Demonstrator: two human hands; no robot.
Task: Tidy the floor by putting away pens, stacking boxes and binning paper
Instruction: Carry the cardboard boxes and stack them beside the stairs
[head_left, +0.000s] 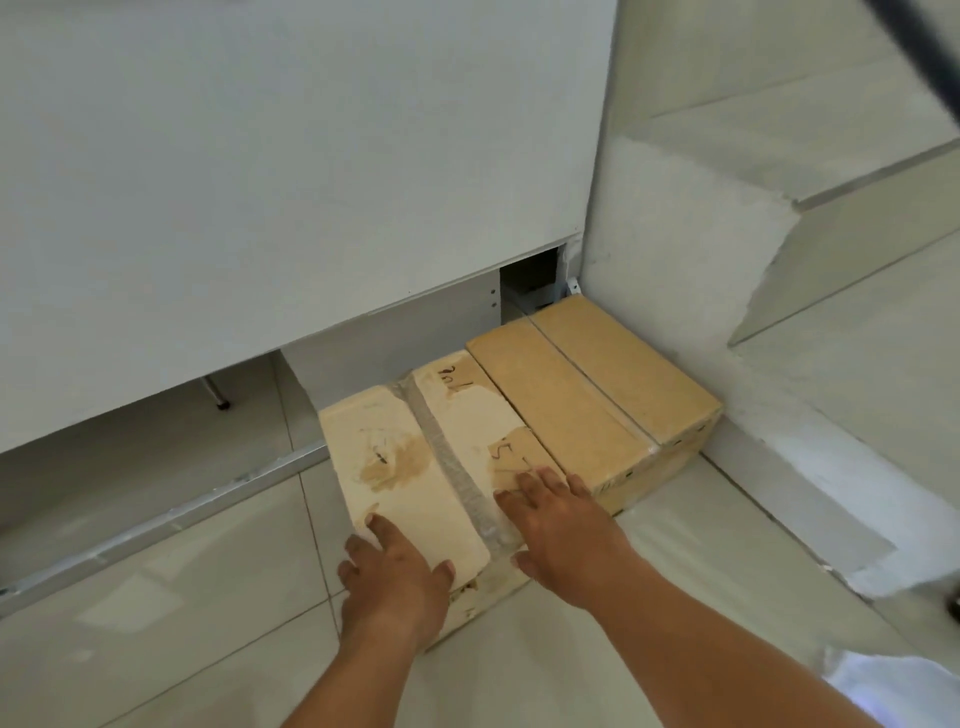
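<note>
Pushing from the near end, the person could skew the pale box (441, 457) against the brown box (592, 384) beside it, since the two touch along their long sides and any uneven shove would likely jam or drag the neighbour. The left hand (400, 577) lies flat with fingers spread over the near left corner; the right hand (561, 530) lies flat and spread on the near right of the lid. Neither grips anything. Both boxes sit on the tiled floor (182, 597) in the corner, below a white cabinet (285, 156). The pale box looks worn: its surface is peeled, a strip of clear tape runs along its seam, and there is handwriting on top. The brown box looks cleaner, also taped.
</note>
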